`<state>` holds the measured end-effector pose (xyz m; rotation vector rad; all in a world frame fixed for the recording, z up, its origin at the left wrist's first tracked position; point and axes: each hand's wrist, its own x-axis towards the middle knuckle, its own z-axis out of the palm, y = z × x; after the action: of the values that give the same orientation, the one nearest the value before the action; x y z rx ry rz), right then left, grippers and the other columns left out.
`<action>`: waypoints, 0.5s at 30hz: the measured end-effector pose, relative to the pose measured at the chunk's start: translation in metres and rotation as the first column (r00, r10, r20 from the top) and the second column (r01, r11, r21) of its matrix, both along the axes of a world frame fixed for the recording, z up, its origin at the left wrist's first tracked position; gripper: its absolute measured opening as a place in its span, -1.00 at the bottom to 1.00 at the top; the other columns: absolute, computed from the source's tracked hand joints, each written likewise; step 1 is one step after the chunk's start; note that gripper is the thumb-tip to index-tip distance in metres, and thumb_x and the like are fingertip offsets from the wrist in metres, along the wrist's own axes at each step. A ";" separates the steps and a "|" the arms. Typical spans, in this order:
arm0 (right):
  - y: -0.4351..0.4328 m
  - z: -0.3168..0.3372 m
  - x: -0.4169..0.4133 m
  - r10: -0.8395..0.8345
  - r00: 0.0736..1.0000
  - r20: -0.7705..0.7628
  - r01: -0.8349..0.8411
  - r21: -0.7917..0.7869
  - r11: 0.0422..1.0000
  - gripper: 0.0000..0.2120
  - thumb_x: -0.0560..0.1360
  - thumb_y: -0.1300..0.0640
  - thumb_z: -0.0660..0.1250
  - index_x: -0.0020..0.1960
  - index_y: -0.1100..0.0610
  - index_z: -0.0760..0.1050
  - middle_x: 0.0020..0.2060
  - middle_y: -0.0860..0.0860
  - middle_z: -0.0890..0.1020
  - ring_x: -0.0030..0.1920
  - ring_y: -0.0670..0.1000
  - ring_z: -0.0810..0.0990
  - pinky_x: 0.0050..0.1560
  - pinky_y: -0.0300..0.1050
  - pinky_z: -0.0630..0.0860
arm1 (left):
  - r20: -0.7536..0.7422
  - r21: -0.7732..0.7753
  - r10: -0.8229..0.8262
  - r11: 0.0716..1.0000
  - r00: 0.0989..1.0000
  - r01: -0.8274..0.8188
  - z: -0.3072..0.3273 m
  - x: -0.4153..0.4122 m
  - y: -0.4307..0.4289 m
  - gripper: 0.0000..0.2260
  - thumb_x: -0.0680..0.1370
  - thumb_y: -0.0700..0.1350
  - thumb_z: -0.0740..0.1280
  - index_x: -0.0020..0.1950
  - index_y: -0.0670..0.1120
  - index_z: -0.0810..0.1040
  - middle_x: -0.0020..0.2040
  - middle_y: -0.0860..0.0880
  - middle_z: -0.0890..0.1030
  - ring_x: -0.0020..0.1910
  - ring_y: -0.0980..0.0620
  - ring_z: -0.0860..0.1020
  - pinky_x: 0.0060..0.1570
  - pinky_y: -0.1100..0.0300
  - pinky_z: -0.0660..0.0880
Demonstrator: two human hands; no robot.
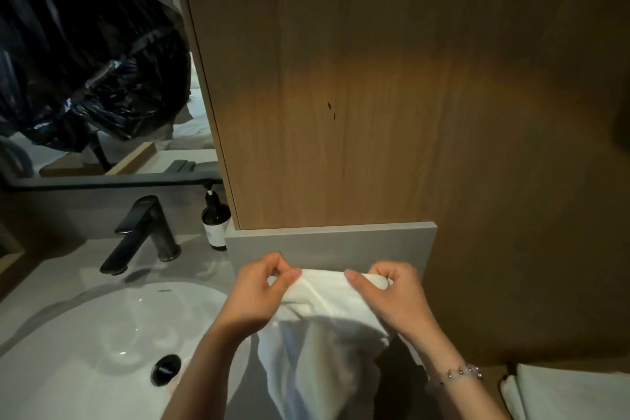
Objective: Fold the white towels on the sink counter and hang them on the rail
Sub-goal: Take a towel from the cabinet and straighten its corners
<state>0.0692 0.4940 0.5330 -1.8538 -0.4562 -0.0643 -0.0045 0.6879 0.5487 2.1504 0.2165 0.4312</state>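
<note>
A white towel [320, 334] was held up by its top edge just in front of a grey panel [330, 242], over the counter [47, 283] to the right of the sink [85, 334], with its lower part hanging loose. The fingers [289, 274] of the left hand [259, 297] were pinched on one end of that edge, and those of the right hand [388, 297] were curled round the other end, the thumb laid over the cloth. The step in hand was judged to be the squaring of a fold. For a neat result, the two held corners would best be brought level and drawn taut, so that the sagging middle was flattened before the halves were met. The rail was not seen; a second white towel [572, 392] lay at the lower right.
</note>
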 end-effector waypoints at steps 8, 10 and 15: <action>-0.018 -0.011 0.017 0.093 0.993 -0.067 -0.098 -0.066 0.993 -0.53 0.41 0.00 0.44 -0.53 0.16 0.32 -0.58 0.05 0.32 -0.52 -0.02 0.31 -0.43 -0.22 0.26 | 0.033 -0.034 0.287 0.958 0.957 -0.286 -0.008 -0.019 0.039 -0.74 0.53 -0.20 0.33 -0.34 -0.13 0.40 -0.48 0.04 0.44 -0.52 0.18 0.41 -0.46 0.41 0.32; -0.023 -0.015 0.019 0.099 0.993 -0.063 -0.104 -0.084 0.991 -0.50 0.42 -0.01 0.43 -0.54 0.16 0.28 -0.58 0.06 0.27 -0.52 -0.01 0.27 -0.40 -0.21 0.25 | -0.019 -0.016 0.340 0.940 0.940 -0.340 -0.016 -0.024 0.048 -0.74 0.54 -0.18 0.33 -0.34 -0.12 0.41 -0.46 -0.03 0.43 -0.53 0.15 0.38 -0.48 0.40 0.30; -0.025 -0.012 0.020 0.083 0.995 -0.063 -0.088 -0.078 0.993 -0.49 0.45 0.00 0.40 -0.53 0.19 0.26 -0.58 0.07 0.24 -0.51 0.00 0.25 -0.40 -0.19 0.26 | -0.101 -0.024 0.403 0.913 0.909 -0.407 -0.035 -0.034 0.054 -0.77 0.51 -0.18 0.37 -0.33 -0.18 0.48 -0.38 -0.11 0.52 -0.37 -0.02 0.42 -0.37 0.32 0.33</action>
<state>0.0891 0.4693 0.5214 -1.9074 -0.5024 0.0685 -0.0389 0.7424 0.5140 2.0804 0.7302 0.5544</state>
